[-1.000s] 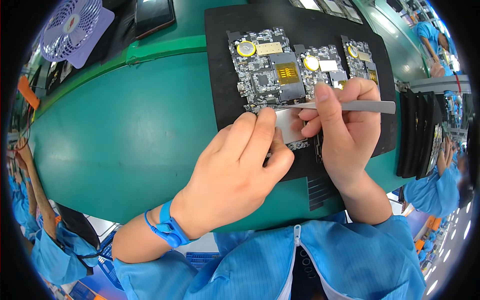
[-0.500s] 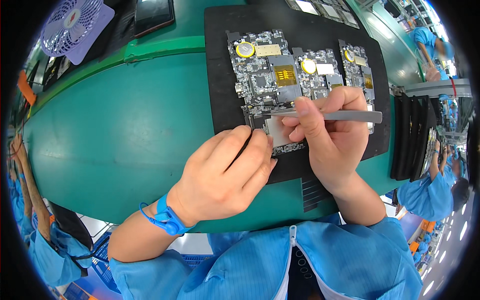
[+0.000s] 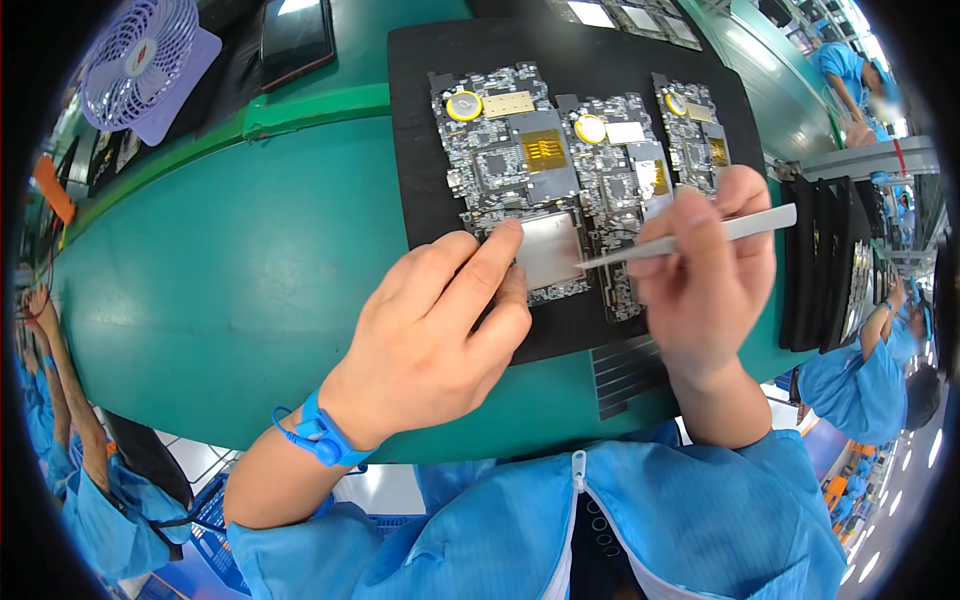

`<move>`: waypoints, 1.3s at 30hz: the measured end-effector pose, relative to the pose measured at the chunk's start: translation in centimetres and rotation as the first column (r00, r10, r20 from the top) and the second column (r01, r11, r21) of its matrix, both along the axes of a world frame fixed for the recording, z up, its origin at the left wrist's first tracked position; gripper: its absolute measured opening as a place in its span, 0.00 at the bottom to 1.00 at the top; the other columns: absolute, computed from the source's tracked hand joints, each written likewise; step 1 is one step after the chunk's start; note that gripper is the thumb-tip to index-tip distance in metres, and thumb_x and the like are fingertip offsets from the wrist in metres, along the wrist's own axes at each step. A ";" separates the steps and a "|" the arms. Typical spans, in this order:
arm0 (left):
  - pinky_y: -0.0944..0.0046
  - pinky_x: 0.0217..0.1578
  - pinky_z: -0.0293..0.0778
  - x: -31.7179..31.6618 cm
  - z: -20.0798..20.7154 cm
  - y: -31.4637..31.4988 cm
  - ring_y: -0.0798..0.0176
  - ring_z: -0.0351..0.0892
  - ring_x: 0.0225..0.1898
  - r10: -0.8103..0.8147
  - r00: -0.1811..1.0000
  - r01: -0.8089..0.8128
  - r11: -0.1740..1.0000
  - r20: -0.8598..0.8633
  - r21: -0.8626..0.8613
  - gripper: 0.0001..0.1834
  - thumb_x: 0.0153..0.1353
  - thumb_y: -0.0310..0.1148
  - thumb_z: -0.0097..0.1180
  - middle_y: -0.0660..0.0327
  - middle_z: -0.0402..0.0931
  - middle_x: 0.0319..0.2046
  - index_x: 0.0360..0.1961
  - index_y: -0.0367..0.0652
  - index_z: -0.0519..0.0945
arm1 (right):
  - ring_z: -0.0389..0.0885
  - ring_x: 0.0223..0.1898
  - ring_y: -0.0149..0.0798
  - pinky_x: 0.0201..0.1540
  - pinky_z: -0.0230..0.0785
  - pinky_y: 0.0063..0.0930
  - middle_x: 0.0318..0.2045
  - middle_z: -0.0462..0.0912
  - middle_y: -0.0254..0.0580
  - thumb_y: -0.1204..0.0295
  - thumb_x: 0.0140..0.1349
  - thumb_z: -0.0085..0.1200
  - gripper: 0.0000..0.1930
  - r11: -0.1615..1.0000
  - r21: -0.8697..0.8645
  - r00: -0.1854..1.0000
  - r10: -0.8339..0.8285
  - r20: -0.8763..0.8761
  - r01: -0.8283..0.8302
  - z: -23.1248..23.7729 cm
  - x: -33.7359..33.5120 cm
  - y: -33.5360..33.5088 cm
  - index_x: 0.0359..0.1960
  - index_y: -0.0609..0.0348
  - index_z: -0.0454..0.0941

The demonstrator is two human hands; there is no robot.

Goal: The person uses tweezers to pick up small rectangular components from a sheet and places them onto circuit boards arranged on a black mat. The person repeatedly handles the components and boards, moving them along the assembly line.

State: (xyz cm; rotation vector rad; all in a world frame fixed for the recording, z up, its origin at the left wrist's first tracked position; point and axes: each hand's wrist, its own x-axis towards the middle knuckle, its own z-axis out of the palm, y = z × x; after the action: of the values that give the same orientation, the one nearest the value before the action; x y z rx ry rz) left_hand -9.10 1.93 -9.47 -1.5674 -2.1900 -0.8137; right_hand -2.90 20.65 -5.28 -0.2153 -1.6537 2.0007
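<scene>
My right hand (image 3: 705, 270) grips a pair of grey metal tweezers (image 3: 735, 228), their tips pointing left near the right edge of a silver plate (image 3: 548, 250). That plate covers the lower part of the leftmost circuit board (image 3: 495, 150), which carries a round yellow-rimmed cell (image 3: 464, 106) and a patch of amber tape (image 3: 544, 150). My left hand (image 3: 430, 330) rests at the board's lower left, index fingertip touching beside the plate, thumb lower at its edge. Its fingers are apart. What lies under the fingertips is hidden.
Two more circuit boards (image 3: 615, 165) (image 3: 690, 125) lie on the same black mat (image 3: 425, 180), over a green table (image 3: 230, 270). Further boards (image 3: 640, 20) sit at the far edge. A purple fan (image 3: 140, 65) and a dark flat device (image 3: 297, 40) stand far left; black trays (image 3: 825, 265) stand right.
The tweezers have moved right and slightly down, from the left side of the silver plate to its right edge. My left index finger has straightened upward. The view has shifted slightly.
</scene>
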 end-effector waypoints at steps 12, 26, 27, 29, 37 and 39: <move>0.69 0.34 0.71 0.4 2.9 -3.5 0.67 0.74 0.34 0.169 0.165 -0.363 0.926 0.972 -0.100 0.19 0.61 0.32 0.56 0.58 0.76 0.38 0.50 0.33 0.71 | 0.73 0.28 0.26 0.35 0.65 0.19 0.34 0.80 0.41 0.64 0.63 0.50 0.20 0.914 0.397 0.650 -0.349 0.675 0.078 0.6 11.2 16.9 0.51 0.69 0.73; 0.71 0.40 0.73 7.3 13.1 3.0 0.69 0.78 0.39 -0.094 0.197 -0.229 0.963 0.976 0.139 0.16 0.62 0.25 0.51 0.56 0.78 0.40 0.50 0.36 0.65 | 0.78 0.44 0.39 0.49 0.69 0.29 0.43 0.79 0.51 0.71 0.50 0.64 0.24 0.875 0.466 0.829 -0.356 0.432 0.132 6.8 21.1 21.1 0.49 0.69 0.74; 0.75 0.34 0.73 8.1 13.8 3.9 0.70 0.78 0.36 -0.084 0.196 -0.183 0.976 0.977 0.120 0.16 0.61 0.26 0.52 0.57 0.78 0.38 0.49 0.37 0.65 | 0.79 0.43 0.39 0.47 0.70 0.29 0.41 0.80 0.50 0.70 0.49 0.65 0.25 0.874 0.450 0.831 -0.381 0.406 0.182 7.6 22.7 22.5 0.49 0.68 0.75; 0.76 0.27 0.72 10.7 15.9 9.0 0.74 0.76 0.29 -0.136 0.076 -0.062 0.988 0.988 0.141 0.20 0.59 0.29 0.56 0.62 0.77 0.31 0.51 0.36 0.67 | 0.78 0.43 0.37 0.43 0.69 0.28 0.42 0.80 0.51 0.69 0.46 0.66 0.25 0.732 0.626 0.724 -0.583 0.369 0.269 9.8 27.5 26.3 0.48 0.65 0.77; 0.68 0.27 0.74 17.1 12.6 32.8 0.63 0.78 0.28 -0.382 0.057 0.360 0.870 0.922 0.338 0.23 0.61 0.31 0.56 0.51 0.76 0.36 0.50 0.31 0.60 | 0.74 0.26 0.21 0.21 0.56 0.16 0.34 0.81 0.32 0.76 0.54 0.59 0.18 0.611 0.614 0.500 -0.783 0.371 0.500 11.2 39.9 44.6 0.47 0.66 0.77; 0.67 0.29 0.77 18.0 10.6 38.0 0.63 0.79 0.30 -0.407 0.088 0.356 0.865 0.909 0.353 0.24 0.61 0.29 0.55 0.49 0.76 0.37 0.51 0.30 0.58 | 0.76 0.29 0.24 0.24 0.61 0.16 0.35 0.82 0.34 0.75 0.54 0.60 0.18 0.564 0.631 0.455 -0.819 0.349 0.533 9.8 41.7 49.1 0.48 0.66 0.77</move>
State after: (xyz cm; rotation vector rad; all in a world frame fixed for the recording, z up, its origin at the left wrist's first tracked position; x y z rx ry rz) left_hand 8.92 39.95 1.13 -1.8695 -2.2995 -2.7028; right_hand 38.83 69.72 4.51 -1.2914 -1.8756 0.8821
